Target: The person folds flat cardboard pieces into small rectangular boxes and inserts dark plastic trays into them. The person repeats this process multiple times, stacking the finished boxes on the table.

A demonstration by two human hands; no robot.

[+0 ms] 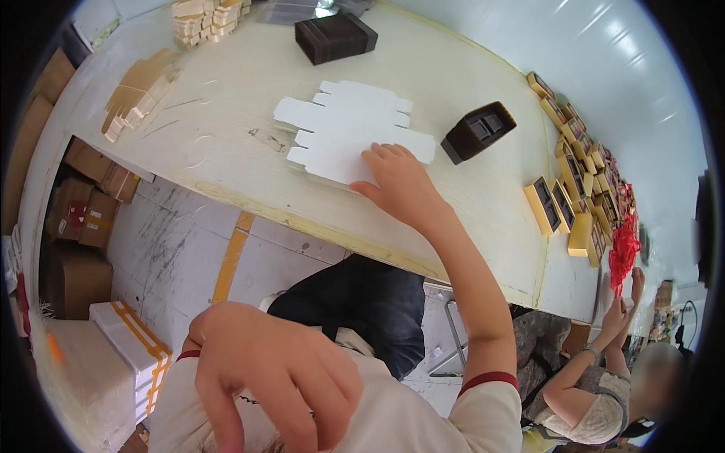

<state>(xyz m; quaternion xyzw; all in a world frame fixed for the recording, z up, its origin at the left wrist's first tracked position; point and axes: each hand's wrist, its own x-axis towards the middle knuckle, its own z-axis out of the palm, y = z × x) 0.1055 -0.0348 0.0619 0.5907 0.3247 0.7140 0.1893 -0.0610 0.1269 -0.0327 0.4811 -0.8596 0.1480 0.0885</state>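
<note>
A flat white carton blank (355, 124) with tabs along its edges lies in the middle of the table. My right hand (396, 177) rests on its near right part, palm down with the thumb stretched aside. Close to the camera, my left hand (279, 370) is raised in front of my chest. Its fingers are bent loosely downward and the thumb hangs apart; nothing shows in it. To the right of the blank a dark brown box (461, 143) lies with its open end showing black compartments. Another dark brown box (336, 38) lies beyond the blank.
Stacked blanks (140, 90) and small cream pieces (208, 21) lie at the far left. Gold boxes (578, 177) pile up along the right wall, beside red tassels (625, 245). A co-worker (589, 385) sits at lower right. Cartons (91, 204) stand under the table's left.
</note>
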